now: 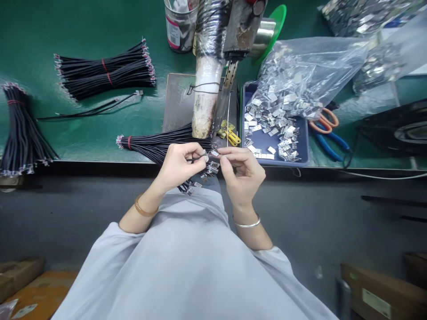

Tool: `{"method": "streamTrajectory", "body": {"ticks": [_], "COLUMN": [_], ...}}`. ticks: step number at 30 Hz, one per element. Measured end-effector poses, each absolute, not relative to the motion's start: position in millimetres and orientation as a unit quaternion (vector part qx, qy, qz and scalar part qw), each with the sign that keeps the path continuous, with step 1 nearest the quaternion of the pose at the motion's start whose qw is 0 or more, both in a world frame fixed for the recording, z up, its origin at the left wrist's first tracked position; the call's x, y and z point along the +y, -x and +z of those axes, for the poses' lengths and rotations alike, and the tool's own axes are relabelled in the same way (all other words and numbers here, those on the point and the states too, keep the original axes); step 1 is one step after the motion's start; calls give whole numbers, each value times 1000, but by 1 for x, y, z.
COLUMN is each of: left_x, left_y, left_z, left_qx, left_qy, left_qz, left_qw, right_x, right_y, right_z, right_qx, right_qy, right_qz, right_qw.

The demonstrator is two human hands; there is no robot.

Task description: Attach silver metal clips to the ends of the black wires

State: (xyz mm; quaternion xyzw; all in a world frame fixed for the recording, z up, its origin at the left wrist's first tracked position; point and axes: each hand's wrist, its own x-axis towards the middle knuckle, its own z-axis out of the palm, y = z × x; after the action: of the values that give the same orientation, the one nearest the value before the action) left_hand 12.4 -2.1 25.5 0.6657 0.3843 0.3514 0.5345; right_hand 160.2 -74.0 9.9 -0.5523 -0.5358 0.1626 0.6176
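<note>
At the near edge of the green tabletop [83, 129], midway across, a black cable [196, 158] is noted pinched between thumb and forefinger of the left hand [178, 166]. A small metal connector [215, 153] is found at the cable's right end, between the fingertips of both hands. The right hand [245, 178] is held with thumb and forefinger brought near each other beside the connector; whether the connector is gripped by them cannot be told.

Just beyond the hands, a metal barrel, apparently that of a soldering iron [230, 73], is seen aimed toward the near edge. A thin pale wire [228, 120] is seen running down toward the right hand. To the left, a cable bundle [147, 143] is tied with a red band; several connector-fitted ends [196, 184] are seen near the left hand, over the near edge. To the right, loose connectors [288, 144] are contained in a blue tray [304, 144], partly covered by a clear plastic bag [330, 58].

The step in hand is judged to be the fixing of the connector to the cable's wires, probably by soldering. For the next move, steady alignment of wire and connector at the iron's tip is judged to be required, with fingertips kept clear of the hot metal.
</note>
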Motion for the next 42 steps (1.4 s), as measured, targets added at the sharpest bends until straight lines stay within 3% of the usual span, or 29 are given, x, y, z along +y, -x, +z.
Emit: {"method": "streamTrajectory", "body": {"ticks": [7,16,23,28,35,42], "left_x": [-2,0,1,-3,-2,4], "left_y": [-13,-13,-11,-15,-15,-13], "left_z": [25,24,25,25,26,26], "left_qx": [387,387,370,380,370,355], "left_qy": [-671,-632,-605,-584,-574,-571], "left_qz": [349,366,352,366,375,364], "left_qw": [527,562,611,617,627,645], "right_x": [-72,-73,-73,-76,-75,-70], "right_y": [-161,-167,-164,-162,-161,-164], "right_z": [11,12,7,8,0,-1], "right_qx": [-539,-692,-602,-635,-554,-644], "right_qy": [563,513,538,522,546,529], "right_qz": [156,-47,-12,11,91,-10], "right_qw": [607,506,589,569,622,553]}}
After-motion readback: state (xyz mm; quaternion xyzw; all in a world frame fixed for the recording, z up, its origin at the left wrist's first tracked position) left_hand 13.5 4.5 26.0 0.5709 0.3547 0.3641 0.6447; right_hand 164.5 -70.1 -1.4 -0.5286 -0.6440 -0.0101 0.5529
